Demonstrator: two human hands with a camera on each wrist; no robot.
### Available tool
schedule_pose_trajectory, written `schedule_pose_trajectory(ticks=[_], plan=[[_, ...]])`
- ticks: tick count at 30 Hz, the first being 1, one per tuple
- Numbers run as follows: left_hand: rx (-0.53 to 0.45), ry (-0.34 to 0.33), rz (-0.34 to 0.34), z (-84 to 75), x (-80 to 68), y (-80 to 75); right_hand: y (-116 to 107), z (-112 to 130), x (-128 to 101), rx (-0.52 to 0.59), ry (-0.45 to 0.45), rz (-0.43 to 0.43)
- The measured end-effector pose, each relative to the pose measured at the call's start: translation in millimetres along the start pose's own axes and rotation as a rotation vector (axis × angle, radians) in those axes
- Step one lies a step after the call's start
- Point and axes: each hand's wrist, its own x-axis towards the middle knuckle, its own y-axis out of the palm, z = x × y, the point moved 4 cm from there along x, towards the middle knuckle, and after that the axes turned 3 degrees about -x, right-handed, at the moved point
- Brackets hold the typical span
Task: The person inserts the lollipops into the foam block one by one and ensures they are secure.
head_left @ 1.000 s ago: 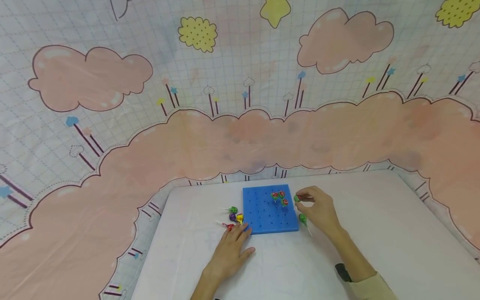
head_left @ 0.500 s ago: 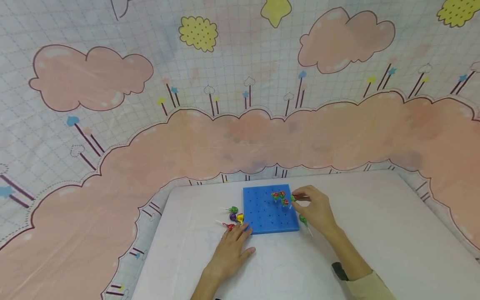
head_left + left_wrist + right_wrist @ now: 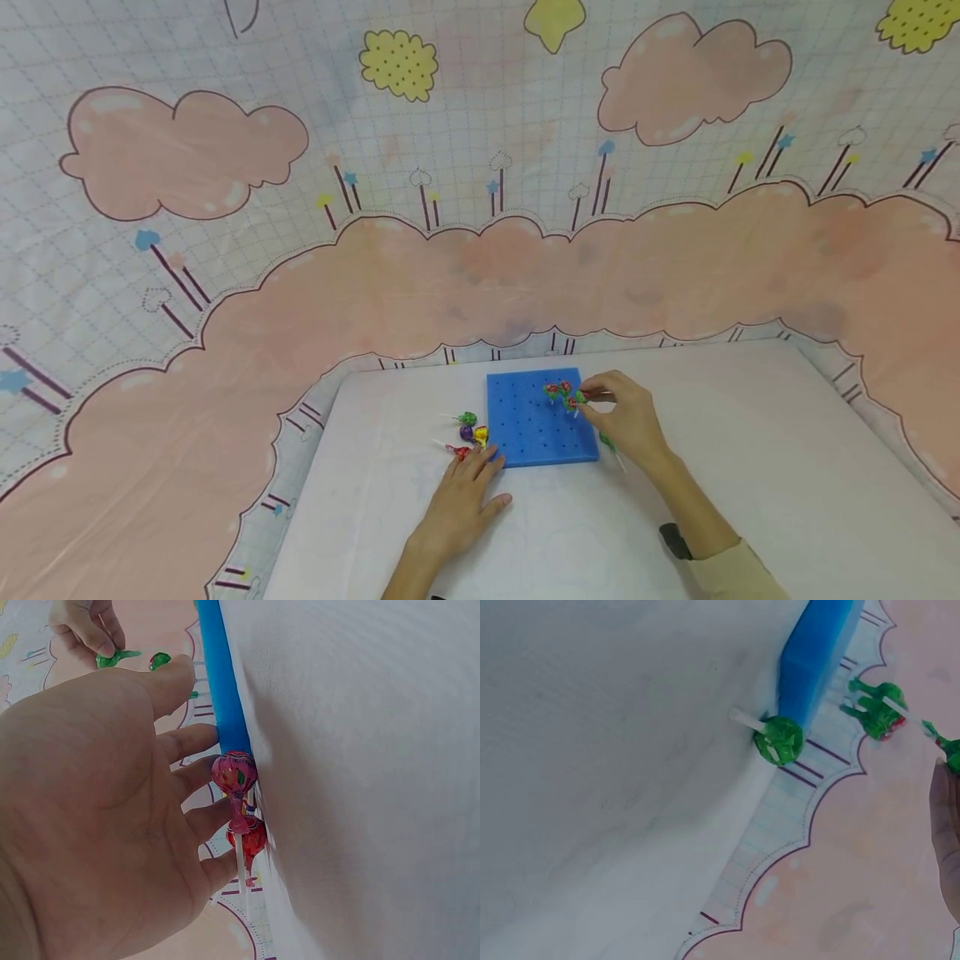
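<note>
A blue board [image 3: 525,429] dotted with small holes lies on the white table. Several lollipops stand upright at its far right, including a red-and-green lollipop [image 3: 552,390]. My right hand [image 3: 630,421] pinches a green lollipop [image 3: 581,397] just right of them, its head also showing in the right wrist view. Whether its stick touches the board cannot be told. My left hand [image 3: 463,508] lies with extended fingers at the board's near left corner. Beside those fingers, the left wrist view shows a pink-red lollipop [image 3: 234,774] and a red one behind it.
Left of the board lie a green lollipop [image 3: 467,417], a purple lollipop [image 3: 467,433], a yellow lollipop [image 3: 481,434] and a red lollipop [image 3: 457,452]. Another green lollipop [image 3: 780,741] lies by the board's right edge. A patterned cloth [image 3: 480,283] hangs behind the table.
My right hand has moved left with the green lollipop, from beside the board's right edge to over the board near the standing lollipops. My left hand has stayed put.
</note>
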Motion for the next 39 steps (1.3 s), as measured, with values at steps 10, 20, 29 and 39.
schedule_pose_trajectory(ticks=[10,20,29,39], plan=[[0.007,-0.017,0.02,0.5,1.3,-0.4,6,1,4,0.02,-0.027,0.01],[0.006,-0.009,0.015,2.0,1.0,2.3,11,5,6,0.01,-0.049,0.014],[0.0,0.009,-0.01,2.8,0.7,1.6,16,7,14,0.023,-0.078,0.024],[0.002,-0.026,0.026,1.8,0.5,-0.2,26,2,17,0.029,-0.072,0.06]])
